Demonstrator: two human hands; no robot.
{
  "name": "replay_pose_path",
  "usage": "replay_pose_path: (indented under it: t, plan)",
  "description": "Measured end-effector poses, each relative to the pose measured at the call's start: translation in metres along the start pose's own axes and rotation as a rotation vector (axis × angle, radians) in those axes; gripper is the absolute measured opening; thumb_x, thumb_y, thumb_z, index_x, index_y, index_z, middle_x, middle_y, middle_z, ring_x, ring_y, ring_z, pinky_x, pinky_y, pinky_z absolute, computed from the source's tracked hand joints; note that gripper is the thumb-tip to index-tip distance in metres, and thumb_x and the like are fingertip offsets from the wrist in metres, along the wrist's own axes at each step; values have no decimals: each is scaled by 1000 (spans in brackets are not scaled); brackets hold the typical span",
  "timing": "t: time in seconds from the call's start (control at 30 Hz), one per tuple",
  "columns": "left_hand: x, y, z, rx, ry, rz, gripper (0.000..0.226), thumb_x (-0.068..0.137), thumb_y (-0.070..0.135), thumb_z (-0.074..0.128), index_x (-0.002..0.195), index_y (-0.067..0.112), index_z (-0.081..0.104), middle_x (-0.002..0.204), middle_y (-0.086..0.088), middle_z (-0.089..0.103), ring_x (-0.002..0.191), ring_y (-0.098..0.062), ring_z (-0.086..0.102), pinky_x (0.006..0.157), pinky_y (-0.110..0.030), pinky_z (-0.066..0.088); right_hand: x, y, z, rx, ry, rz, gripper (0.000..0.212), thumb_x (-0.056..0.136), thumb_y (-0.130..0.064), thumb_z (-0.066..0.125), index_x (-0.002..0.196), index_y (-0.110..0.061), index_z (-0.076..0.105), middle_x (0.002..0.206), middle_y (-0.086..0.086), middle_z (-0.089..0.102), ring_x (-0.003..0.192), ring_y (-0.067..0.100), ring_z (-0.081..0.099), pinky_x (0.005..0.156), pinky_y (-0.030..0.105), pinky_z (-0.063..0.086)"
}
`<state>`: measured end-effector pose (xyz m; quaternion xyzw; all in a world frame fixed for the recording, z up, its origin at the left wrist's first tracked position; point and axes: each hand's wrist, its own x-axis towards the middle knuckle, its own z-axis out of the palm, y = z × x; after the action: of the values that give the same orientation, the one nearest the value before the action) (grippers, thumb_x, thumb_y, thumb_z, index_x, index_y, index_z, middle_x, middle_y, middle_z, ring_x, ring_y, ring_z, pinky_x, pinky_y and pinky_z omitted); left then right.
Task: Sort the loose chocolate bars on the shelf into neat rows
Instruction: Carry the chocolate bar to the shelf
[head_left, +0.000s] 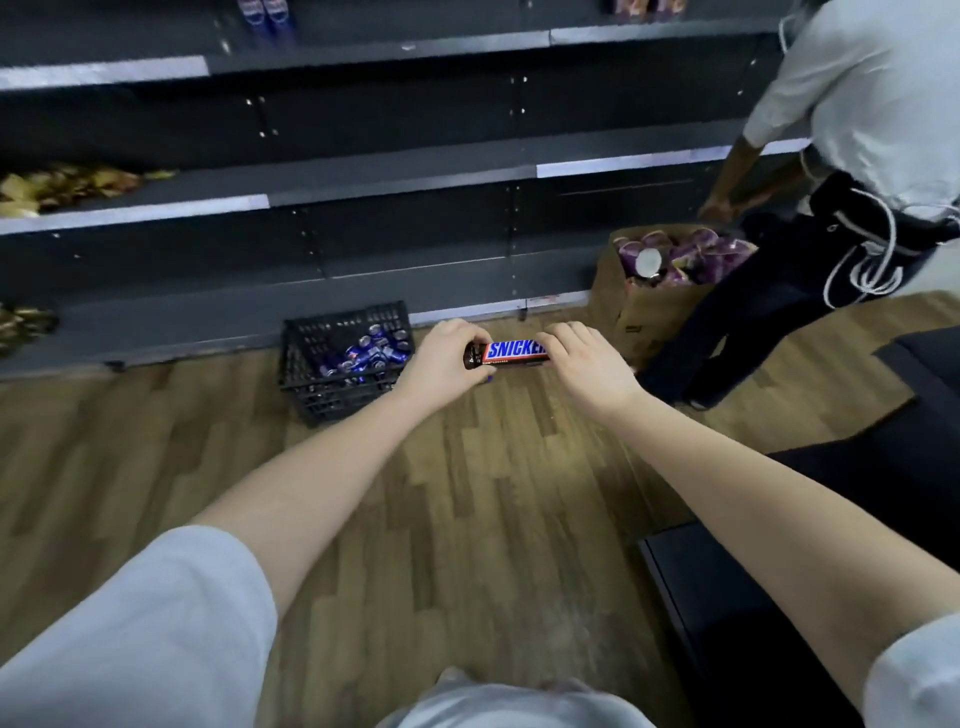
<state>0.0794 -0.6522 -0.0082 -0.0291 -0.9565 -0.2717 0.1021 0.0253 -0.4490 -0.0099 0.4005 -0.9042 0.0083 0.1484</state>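
Now the left hand (445, 358) and right hand (582, 358) are pinching the Snickers bar (514, 353) by its ends; it is probably light, with a slippery wrapper.

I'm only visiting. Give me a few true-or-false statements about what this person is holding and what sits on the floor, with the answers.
1. Both the left hand and the right hand grip the brown wrapped Snickers chocolate bar. True.
2. The black plastic crate holds purple packets. False: it holds blue cans.
3. The brown cardboard box stands right of the crate. True.
4. The chocolate bar lies inside the crate. False: it is held above the wooden floor.
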Motion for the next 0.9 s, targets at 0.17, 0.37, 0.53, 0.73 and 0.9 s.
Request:
replay_pose_path:
  t: [0.17,0.37,0.53,0.73,0.9]
  plan:
    - [-49,-61,-52,37,98,-114,32,75,18,75,103,11,64,105,-5,62,102,-22,52,86,-18,31,54,-76,7,73,81,-172,50,57,3,79,104,5,62,92,18,64,82,36,62,72,38,54]
    - [-112,-136,-111,95,172,-305,32,78,24,72,108,17,62,110,2,63,108,-17,50,82,-14,27,116,-174,18,115,73,-335,49,63,-4,79,108,2,61,101,17,63,87,35,62,74,38,53]
    - [-169,-184,-154,153,235,-430,31,81,24,68,112,19,61,111,3,64,110,-17,50,91,-26,39,153,-255,26,158,87,-466,51,65,-8,80,111,1,61,105,16,63,93,34,61,77,40,53]
    - [-241,-230,-191,212,329,-597,32,84,23,65,116,22,63,114,3,64,113,-18,50,92,-34,45,193,-349,30,255,99,-697,46,62,-9,83,103,1,64,95,15,65,83,33,63,69,39,54]
    - [-289,-264,-218,224,433,-786,29,84,22,66,113,22,64,108,3,64,109,-16,50,82,-21,36,230,-427,41,318,38,-863,49,63,-4,81,108,3,61,101,17,63,90,34,61,76,41,53]
